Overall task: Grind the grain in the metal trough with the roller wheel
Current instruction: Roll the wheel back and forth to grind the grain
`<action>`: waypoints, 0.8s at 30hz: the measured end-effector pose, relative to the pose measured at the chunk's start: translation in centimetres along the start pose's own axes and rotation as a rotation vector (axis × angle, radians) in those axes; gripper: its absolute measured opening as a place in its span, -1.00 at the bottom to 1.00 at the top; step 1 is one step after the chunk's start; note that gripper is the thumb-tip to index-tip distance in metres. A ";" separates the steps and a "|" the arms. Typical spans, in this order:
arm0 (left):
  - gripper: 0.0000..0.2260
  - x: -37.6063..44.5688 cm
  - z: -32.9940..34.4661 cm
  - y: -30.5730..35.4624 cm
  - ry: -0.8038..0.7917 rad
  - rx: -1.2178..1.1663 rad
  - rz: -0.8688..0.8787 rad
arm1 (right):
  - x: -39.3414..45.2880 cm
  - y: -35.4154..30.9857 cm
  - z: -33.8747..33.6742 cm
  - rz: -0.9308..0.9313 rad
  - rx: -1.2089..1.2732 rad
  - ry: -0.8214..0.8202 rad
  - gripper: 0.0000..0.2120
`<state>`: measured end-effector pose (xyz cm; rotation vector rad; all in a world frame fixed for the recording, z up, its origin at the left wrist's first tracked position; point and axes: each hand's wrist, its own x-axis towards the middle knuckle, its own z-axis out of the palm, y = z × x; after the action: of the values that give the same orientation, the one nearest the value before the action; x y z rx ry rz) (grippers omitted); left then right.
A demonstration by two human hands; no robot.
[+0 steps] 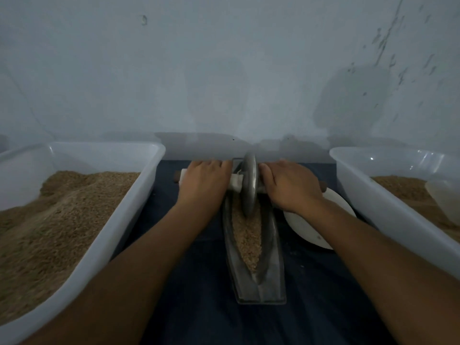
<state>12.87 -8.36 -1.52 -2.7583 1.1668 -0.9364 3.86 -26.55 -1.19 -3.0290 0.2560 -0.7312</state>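
In the centre of the frame, a long, boat-shaped metal trough (261,277) lies on a dark blue cloth (199,295), its near flat end toward the bottom of the frame and its far end running up toward the pale wall (224,70). A strip of tan grain (246,235) fills the trough's groove along the middle. The roller wheel (249,183), a grey metal disc standing on edge, sits in the groove at the far part of the trough, its lower rim down in the grain. An axle handle (235,181) runs through the wheel from left to right; its left side is wrapped in white material, and dark wooden tips show past each hand. The left hand (202,181) lies over the left side of the handle, knuckles up and fingers curled down around it. The right hand (288,184) grasps the right side in the same way, just beside the disc. Both forearms reach in from the lower corners of the frame. At the left of the frame a white plastic tub (139,195) holds a heap of brown grain. At the right a second white tub (373,195) holds more of it. A white plate (308,232) lies on the cloth between the trough and the right tub, partly under the right wrist.
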 end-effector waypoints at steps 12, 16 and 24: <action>-0.80 -1.0 -0.2 0.1 -0.006 0.041 -0.040 | -0.4 -0.6 -0.3 0.019 -0.053 0.010 -0.56; -0.84 -3.3 -1.9 1.1 -0.036 0.130 -0.012 | -3.7 -1.1 -1.1 0.011 0.055 0.029 -0.45; -0.77 -7.6 -5.9 1.6 -0.096 0.076 0.008 | -8.7 -2.9 -3.9 -0.092 0.190 0.161 -0.58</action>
<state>4.57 -3.28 -1.00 -2.7035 1.1039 -0.8196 -5.06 -22.21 -1.46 -2.8218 0.0457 -0.9491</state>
